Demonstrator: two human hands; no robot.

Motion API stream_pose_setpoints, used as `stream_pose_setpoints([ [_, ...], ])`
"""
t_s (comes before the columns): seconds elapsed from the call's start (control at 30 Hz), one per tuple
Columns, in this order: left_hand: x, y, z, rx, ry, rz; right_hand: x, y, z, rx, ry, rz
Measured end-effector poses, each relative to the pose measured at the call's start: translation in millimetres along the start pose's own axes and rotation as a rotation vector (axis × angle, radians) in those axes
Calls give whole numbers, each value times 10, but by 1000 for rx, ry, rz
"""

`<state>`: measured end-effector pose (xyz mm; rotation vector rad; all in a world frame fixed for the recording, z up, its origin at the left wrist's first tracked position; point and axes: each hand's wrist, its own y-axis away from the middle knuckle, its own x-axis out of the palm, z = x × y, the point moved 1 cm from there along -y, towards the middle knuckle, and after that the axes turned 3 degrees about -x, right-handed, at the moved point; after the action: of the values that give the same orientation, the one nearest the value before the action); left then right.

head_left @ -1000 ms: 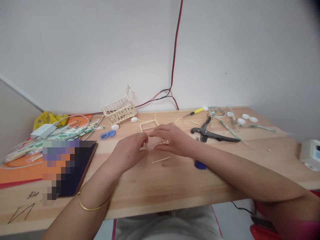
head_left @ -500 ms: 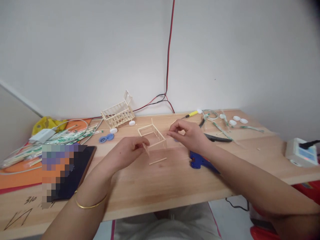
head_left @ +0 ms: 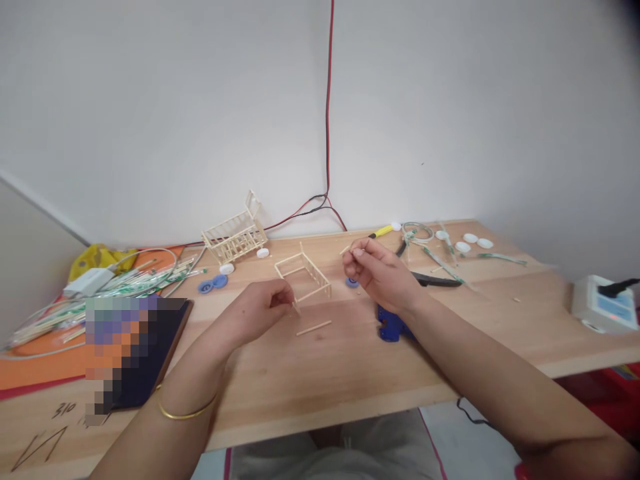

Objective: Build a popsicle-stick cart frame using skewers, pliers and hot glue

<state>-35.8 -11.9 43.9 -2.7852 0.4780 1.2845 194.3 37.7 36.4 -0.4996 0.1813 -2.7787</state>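
My left hand [head_left: 257, 308] is closed at the near left corner of a small open frame of thin wooden sticks [head_left: 314, 293], its fingertips pinching the frame there. The frame stands on the table with one upright rising at its back. To the right of it, my right hand [head_left: 377, 270] is raised with thumb and fingers pinched together. A thin pale sliver shows by those fingertips; whether they hold it I cannot tell. A loose wooden stick [head_left: 314, 328] lies in front of the frame. A blue glue gun [head_left: 390, 325] lies partly under my right forearm.
A finished-looking stick cart [head_left: 235, 237] stands at the back left, near blue caps [head_left: 213, 285]. Bagged sticks [head_left: 125, 300] and a dark tablet-like slab [head_left: 160, 353] lie left. Black-handled pliers [head_left: 435, 279], white caps [head_left: 470, 238] and a power socket box [head_left: 603, 303] are right.
My right hand has turned slightly, its fingers now curled closer together, and a blue cap shows beneath it. The left hand stays at the frame's corner. The view has shifted a little.
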Motion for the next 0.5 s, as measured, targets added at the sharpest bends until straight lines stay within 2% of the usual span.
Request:
stream_pose_setpoints([
  [0.13,-7,-8,-6,-27,-1,23,2,-23,46,20,-197,-32],
  [0.27,-19,-10,-25,-38,5,28,-62,-38,115,26,-273,-58],
  [0.4,-17,-17,-55,-48,48,51,-94,-8,132,6,-189,-83],
  [0.5,-9,-24,-59,-25,52,22,-92,29,97,-39,-73,-77],
])
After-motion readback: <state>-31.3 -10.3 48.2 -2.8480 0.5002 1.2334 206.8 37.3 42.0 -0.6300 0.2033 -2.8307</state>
